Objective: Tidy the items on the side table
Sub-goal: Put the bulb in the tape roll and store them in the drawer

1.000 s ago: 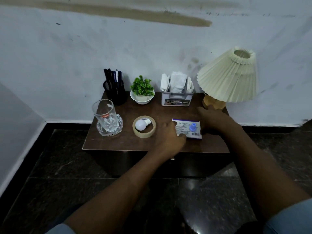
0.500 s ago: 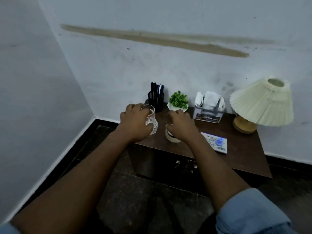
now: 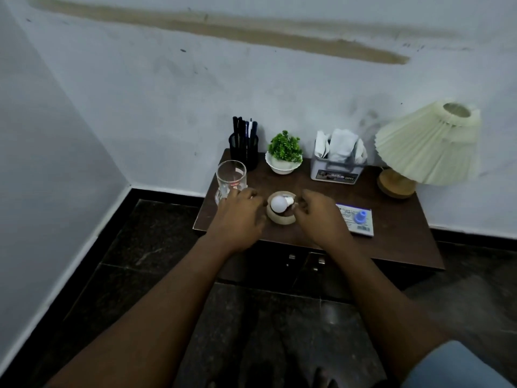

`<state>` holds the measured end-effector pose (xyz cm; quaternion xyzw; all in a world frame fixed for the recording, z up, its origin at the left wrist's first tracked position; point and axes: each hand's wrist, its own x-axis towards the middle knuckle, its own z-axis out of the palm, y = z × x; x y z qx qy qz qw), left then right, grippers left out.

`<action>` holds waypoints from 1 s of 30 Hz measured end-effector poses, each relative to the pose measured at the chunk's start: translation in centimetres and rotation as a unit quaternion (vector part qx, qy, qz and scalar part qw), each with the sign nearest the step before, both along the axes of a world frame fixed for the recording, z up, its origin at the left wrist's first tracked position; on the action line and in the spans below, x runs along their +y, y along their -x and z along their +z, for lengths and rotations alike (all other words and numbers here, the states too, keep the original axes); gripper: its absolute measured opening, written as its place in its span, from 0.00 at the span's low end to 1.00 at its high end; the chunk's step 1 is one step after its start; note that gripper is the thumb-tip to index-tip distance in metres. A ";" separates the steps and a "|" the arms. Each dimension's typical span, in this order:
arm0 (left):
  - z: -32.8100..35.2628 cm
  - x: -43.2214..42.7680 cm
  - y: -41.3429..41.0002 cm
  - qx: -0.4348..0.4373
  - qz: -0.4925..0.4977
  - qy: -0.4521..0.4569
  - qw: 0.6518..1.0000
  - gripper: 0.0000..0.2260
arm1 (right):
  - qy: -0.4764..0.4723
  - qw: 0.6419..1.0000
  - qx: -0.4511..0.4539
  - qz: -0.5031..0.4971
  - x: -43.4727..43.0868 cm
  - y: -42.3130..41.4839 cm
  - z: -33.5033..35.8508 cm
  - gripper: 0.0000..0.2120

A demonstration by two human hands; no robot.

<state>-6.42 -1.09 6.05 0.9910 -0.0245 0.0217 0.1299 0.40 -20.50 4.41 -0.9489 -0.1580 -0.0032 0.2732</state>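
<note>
Two hands flank the tape roll (image 3: 279,219) near the front edge of the side table (image 3: 391,247). A light bulb (image 3: 277,204) lies inside it, globe toward the left hand (image 3: 240,217), screw base toward the nearer right hand (image 3: 321,219). The left curls loosely, holding nothing; whether the right pinches the rim, I cannot tell.

Home room corner, side table (image 3: 391,242), pleated lamp (image 3: 428,147) (scuffed wall)

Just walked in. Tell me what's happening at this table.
A person is tidying the side table. The left hand and right hand flank a tape roll with a white bulb lying in it; whether either grips it is unclear. A glass stands beside the left hand. Pens, plant, tissues and lamp line the back.
</note>
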 end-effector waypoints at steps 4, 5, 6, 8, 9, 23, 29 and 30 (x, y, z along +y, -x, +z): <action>0.4 -0.8 1.2 0.005 -0.031 -0.008 0.999 0.19 | 0.010 0.992 0.123 0.003 -1.0 2.4 -1.1 0.11; 0.6 -1.1 1.5 0.004 -0.044 0.002 0.999 0.20 | -0.008 0.987 0.158 -0.003 -1.5 3.3 -1.6 0.13; 0.7 -1.5 1.8 0.001 -0.055 0.014 0.998 0.21 | -0.039 0.982 0.185 -0.016 -1.9 4.5 -2.2 0.14; 0.1 -2.0 2.3 0.016 -0.083 0.020 0.996 0.22 | -0.099 0.967 0.226 -0.061 -2.1 6.9 -4.3 0.14; -0.4 -2.2 2.3 0.036 -0.103 0.002 0.994 0.22 | -0.121 0.957 0.245 -0.096 -1.9 7.8 -5.6 0.13; -5.9 -1.9 2.1 0.204 -0.137 -0.028 0.969 0.28 | -0.363 0.826 0.298 -0.312 3.5 9.4 -14.9 0.10; -8.0 -1.8 2.9 0.199 -0.162 -0.057 0.965 0.34 | -0.272 0.884 0.233 -0.301 3.2 13.1 -16.8 0.14; -8.0 -1.9 2.9 0.197 -0.163 -0.058 0.965 0.35 | -0.268 0.888 0.223 -0.301 3.3 13.9 -16.9 0.16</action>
